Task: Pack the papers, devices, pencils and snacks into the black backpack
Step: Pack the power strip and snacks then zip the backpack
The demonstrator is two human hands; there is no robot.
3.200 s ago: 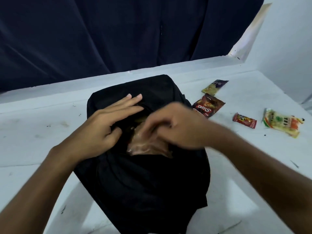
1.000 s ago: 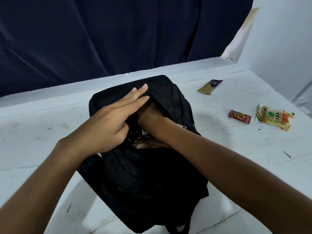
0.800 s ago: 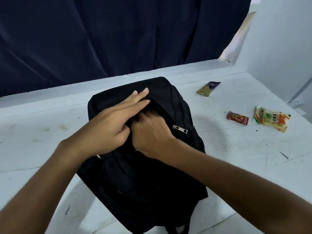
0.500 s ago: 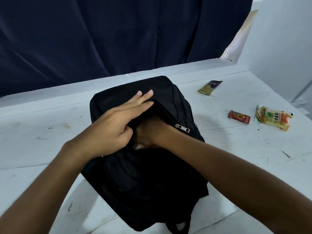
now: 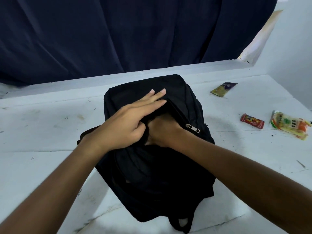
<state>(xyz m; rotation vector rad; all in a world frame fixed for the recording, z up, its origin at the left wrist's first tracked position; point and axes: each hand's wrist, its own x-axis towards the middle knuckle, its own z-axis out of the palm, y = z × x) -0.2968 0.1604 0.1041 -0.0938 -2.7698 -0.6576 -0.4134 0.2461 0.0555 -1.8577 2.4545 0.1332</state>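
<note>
The left hand (image 5: pixel 128 125) lay on top of the black backpack (image 5: pixel 157 168), fingers (image 5: pixel 152 100) straight and pressed together, pointing away from the person. Its thumb was tucked under the edge of the open pocket flap, so the flap sat between thumb and fingers and was held lifted.

The right hand (image 5: pixel 162 130) was inserted into that pocket opening directly beneath the left fingers. Only its back and wrist showed; its fingers were hidden inside the fabric, so whether they were spread, curled or holding anything could not be determined.

A silver zipper pull (image 5: pixel 193 128) lay on the backpack just to the right of the right wrist, at the end of the open zip line.

The backpack lay flat on the white table (image 5: pixel 42 132), its strap end nearest the person.

Three snack packets remained on the table, well apart from both hands, to the right of the backpack: a yellow-and-purple packet (image 5: pixel 223 89) toward the far edge, a small red packet (image 5: pixel 252 123), and just beside it a yellow, green and orange packet (image 5: pixel 289 126).

A dark blue curtain (image 5: pixel 118 34) hung behind the table.
</note>
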